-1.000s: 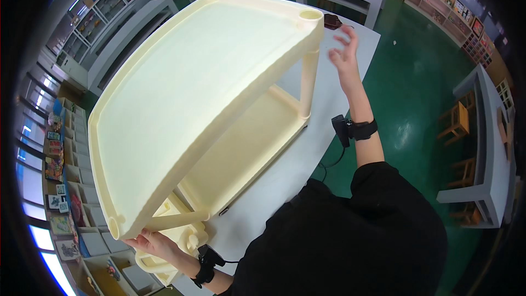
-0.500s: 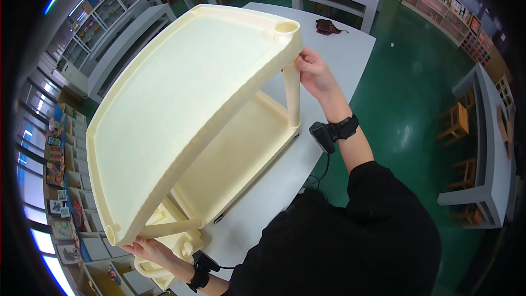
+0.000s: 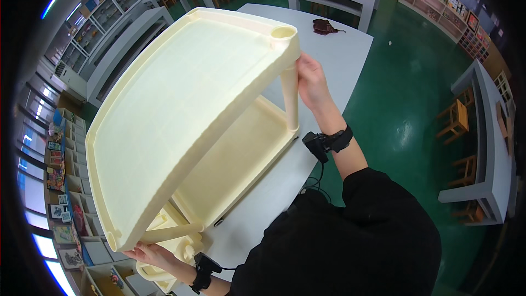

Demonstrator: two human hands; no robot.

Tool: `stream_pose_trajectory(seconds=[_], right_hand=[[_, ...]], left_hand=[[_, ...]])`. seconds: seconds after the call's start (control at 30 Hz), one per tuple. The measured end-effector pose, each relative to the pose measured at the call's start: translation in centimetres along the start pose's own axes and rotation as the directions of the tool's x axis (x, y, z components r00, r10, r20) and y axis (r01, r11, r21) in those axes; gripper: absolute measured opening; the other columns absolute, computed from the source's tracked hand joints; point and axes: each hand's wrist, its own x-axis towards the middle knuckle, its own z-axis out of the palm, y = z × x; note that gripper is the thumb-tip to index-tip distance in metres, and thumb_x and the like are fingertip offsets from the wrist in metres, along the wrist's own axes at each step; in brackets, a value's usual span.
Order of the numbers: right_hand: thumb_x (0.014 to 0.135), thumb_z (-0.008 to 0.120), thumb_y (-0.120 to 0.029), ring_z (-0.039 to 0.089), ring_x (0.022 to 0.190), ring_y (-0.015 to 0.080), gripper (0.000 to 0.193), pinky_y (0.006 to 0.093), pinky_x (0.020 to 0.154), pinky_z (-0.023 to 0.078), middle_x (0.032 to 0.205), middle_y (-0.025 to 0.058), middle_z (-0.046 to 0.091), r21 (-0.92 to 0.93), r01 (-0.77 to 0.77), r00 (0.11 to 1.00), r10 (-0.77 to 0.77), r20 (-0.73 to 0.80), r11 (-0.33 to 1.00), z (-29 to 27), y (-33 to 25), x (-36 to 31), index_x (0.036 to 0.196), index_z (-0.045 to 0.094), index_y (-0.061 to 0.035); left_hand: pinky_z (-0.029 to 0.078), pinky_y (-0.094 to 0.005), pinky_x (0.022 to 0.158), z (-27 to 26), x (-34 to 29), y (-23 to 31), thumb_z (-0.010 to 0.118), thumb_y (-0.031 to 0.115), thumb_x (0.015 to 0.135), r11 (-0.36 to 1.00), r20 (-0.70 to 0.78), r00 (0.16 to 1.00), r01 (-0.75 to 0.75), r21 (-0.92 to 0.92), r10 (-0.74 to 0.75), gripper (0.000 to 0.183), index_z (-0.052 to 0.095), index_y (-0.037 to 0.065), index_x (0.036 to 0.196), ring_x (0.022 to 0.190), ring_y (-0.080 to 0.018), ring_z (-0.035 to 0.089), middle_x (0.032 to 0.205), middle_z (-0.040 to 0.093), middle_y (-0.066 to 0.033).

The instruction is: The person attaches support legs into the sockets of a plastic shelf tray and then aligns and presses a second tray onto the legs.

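Note:
A cream plastic upper tray (image 3: pixel 164 93) with a raised rim and round corner sockets sits above a matching lower tray (image 3: pixel 230 159). Posts (image 3: pixel 290 96) join the two at the near corners. My left hand (image 3: pixel 150 253) grips the upper tray's near-left corner from beneath, by the top of the left post (image 3: pixel 170 233). At the near-right corner, my right hand (image 3: pixel 312 79) holds the rim beside the right post; its fingertips are partly hidden. Black straps with small devices circle both my wrists.
The assembly stands on a light grey table (image 3: pixel 334 60). More cream plastic parts (image 3: pixel 164 271) lie by my left forearm. A dark brown crumpled item (image 3: pixel 327 27) rests at the far right. Cables (image 3: pixel 316 186) hang by the near edge; wooden stools (image 3: pixel 455 120) stand to the right.
The upper tray's right corner has dropped slightly, and my right hand has shifted down with it; its thumb no longer shows over the post. My left hand keeps its hold.

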Motion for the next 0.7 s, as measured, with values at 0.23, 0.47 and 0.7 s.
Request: stream_pose_trajectory(seconds=[0.23, 0.47, 0.7], right_hand=[[0.086, 0.035, -0.048, 0.055, 0.084, 0.0176, 0.055, 0.0297, 0.079, 0.042, 0.095, 0.0092, 0.057, 0.049, -0.347, 0.930, 0.337, 0.148, 0.937, -0.6, -2.3, 1.3, 0.108, 0.050, 0.0000], [0.083, 0.041, -0.048, 0.056, 0.084, 0.0190, 0.052, 0.0310, 0.078, 0.044, 0.095, 0.0090, 0.057, 0.081, -0.406, 0.888, 0.371, 0.271, 0.910, -1.5, -1.9, 1.9, 0.104, 0.052, -0.0018], [0.082, 0.049, -0.042, 0.054, 0.089, 0.0198, 0.044, 0.0327, 0.080, 0.043, 0.096, 0.0081, 0.057, 0.149, -0.447, 0.865, 0.383, 0.325, 0.882, -1.5, -2.5, 2.4, 0.104, 0.053, -0.0037]], left_hand=[[0.040, -0.0324, 0.078, -0.2, -0.1, -0.3, 0.049, 0.037, 0.084, 1.000, -0.014, 1.000, 0.000, 0.013, 0.000, 0.054, 0.027, 0.008, 0.125, 0.089, -0.0201, 0.049, 0.109, 0.047, -0.0104], [0.041, -0.0331, 0.078, -0.4, 0.2, -0.7, 0.051, 0.036, 0.083, 0.999, -0.028, 0.999, 0.031, -0.022, -0.032, 0.055, 0.028, 0.009, 0.124, 0.089, -0.0208, 0.049, 0.110, 0.047, -0.0106], [0.041, -0.0337, 0.078, -0.2, 0.2, -0.3, 0.052, 0.034, 0.083, 0.999, -0.016, 1.000, 0.010, -0.050, -0.010, 0.055, 0.028, 0.008, 0.124, 0.090, -0.0213, 0.050, 0.109, 0.047, -0.0108]])
